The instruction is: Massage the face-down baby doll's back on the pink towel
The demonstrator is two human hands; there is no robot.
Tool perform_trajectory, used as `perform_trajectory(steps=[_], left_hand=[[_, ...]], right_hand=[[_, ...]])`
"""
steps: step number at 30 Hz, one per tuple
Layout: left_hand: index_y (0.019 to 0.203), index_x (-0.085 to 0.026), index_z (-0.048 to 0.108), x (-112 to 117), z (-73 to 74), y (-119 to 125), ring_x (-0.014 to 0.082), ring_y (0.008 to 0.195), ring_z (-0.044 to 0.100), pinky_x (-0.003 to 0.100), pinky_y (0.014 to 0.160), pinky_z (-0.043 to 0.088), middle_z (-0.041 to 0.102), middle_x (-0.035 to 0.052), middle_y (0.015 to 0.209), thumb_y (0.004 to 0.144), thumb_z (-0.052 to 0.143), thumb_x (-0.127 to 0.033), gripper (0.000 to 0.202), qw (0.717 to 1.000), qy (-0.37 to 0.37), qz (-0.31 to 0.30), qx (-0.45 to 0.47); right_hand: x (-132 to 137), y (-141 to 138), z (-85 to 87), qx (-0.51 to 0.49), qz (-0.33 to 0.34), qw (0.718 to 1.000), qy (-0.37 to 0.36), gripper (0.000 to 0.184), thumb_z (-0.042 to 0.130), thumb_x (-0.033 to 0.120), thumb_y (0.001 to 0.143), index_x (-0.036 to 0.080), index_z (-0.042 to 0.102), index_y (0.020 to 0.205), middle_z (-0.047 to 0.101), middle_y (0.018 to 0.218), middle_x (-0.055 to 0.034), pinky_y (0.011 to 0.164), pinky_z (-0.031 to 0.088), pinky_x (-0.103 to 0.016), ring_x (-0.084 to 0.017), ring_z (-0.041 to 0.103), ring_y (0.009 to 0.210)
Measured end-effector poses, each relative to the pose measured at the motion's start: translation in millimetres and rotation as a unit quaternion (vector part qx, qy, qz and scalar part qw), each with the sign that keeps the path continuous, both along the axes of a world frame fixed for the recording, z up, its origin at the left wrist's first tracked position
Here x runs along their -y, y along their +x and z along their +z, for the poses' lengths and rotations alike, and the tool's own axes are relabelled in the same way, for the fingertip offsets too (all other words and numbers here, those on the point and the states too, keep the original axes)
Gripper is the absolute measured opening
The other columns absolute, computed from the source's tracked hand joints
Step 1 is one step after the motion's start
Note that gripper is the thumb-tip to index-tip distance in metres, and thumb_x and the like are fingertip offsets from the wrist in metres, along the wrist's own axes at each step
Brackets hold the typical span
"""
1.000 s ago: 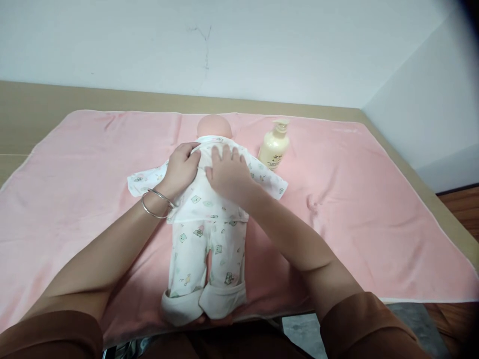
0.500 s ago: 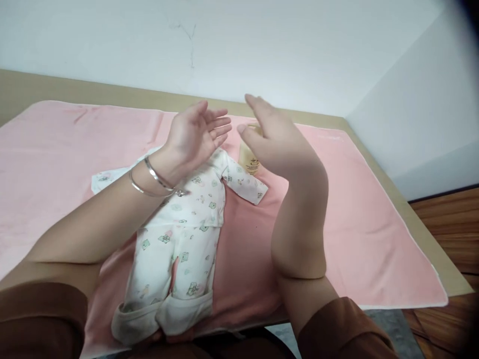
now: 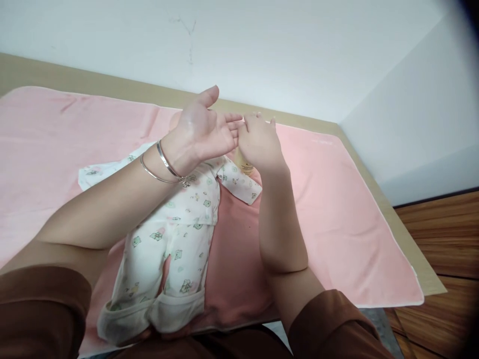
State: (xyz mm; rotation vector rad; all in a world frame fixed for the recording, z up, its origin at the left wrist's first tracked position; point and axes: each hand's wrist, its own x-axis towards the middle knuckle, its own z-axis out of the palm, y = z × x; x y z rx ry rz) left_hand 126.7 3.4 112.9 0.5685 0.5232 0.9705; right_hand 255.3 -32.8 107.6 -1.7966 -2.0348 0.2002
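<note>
My left hand (image 3: 209, 127) is raised with its palm turned up and fingers stretched out. It holds nothing, and two silver bangles (image 3: 164, 162) circle its wrist. Against its fingertips is my right hand (image 3: 262, 142), back towards me, fingers extended and partly hidden. Below both hands lies a white baby outfit (image 3: 190, 209) with small printed figures, long sleeves and turned-up trouser cuffs. My left forearm covers part of its top. Behind the right hand stands or lies a yellowish bottle (image 3: 245, 163), mostly hidden.
A pink mat (image 3: 314, 214) with a white edge covers most of the wooden table (image 3: 426, 276). A white wall (image 3: 284, 55) rises behind it. Wood-patterned flooring (image 3: 445, 234) shows at the right. Some peach-coloured thing (image 3: 174, 120) peeks out behind my left wrist.
My hands have come together: the right moved left and down to the left hand's fingertips. The left palm has turned further upward. The view has shifted slightly.
</note>
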Motion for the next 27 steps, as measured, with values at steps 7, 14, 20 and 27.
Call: perform_trajectory(steps=[7,14,20,27], left_hand=[[0.162,-0.003,0.032,21.6,14.0,-26.9,0.0382,0.150,0.056,0.047,0.114,0.061,0.060,0.0260,0.148,0.109,0.037,-0.054,0.074,0.996,-0.057,-0.041,0.051],[0.169,-0.002,0.020,48.4,28.9,-91.2,0.0335,0.166,0.032,0.043,0.132,0.045,0.038,0.0245,0.170,0.113,0.036,-0.047,0.073,0.999,-0.049,0.003,0.023],[0.166,-0.003,0.028,59.0,37.8,-128.8,0.0335,0.166,0.031,0.043,0.124,0.051,0.040,0.0210,0.169,0.115,0.027,-0.049,0.068,0.996,-0.067,0.032,0.043],[0.154,0.002,0.043,69.4,46.9,-157.9,0.0333,0.154,0.052,0.038,0.113,0.059,0.058,0.0245,0.154,0.116,0.018,-0.043,0.064,0.998,0.000,0.057,-0.017]], right_hand=[[0.3,-8.5,-10.7,0.019,-0.045,0.997,0.061,0.065,0.012,0.040,0.114,0.013,0.071,0.119,0.069,0.137,-0.0176,0.139,0.014,-0.068,-0.031,0.051,0.154],[-3.6,-18.3,-19.6,0.079,-0.109,0.985,0.108,0.070,0.007,0.039,0.114,0.014,0.072,0.109,0.074,0.121,-0.0167,0.140,0.012,-0.066,-0.028,0.067,0.134],[-14.3,-20.8,-26.4,0.106,-0.168,0.974,0.109,0.078,0.000,0.039,0.113,0.013,0.073,0.104,0.077,0.108,-0.0154,0.138,0.014,-0.067,-0.025,0.074,0.116],[-14.1,-22.9,-16.5,0.087,-0.166,0.975,0.118,0.081,0.009,0.051,0.113,0.012,0.076,0.091,0.076,0.093,-0.0106,0.136,0.010,-0.076,-0.026,0.075,0.116]])
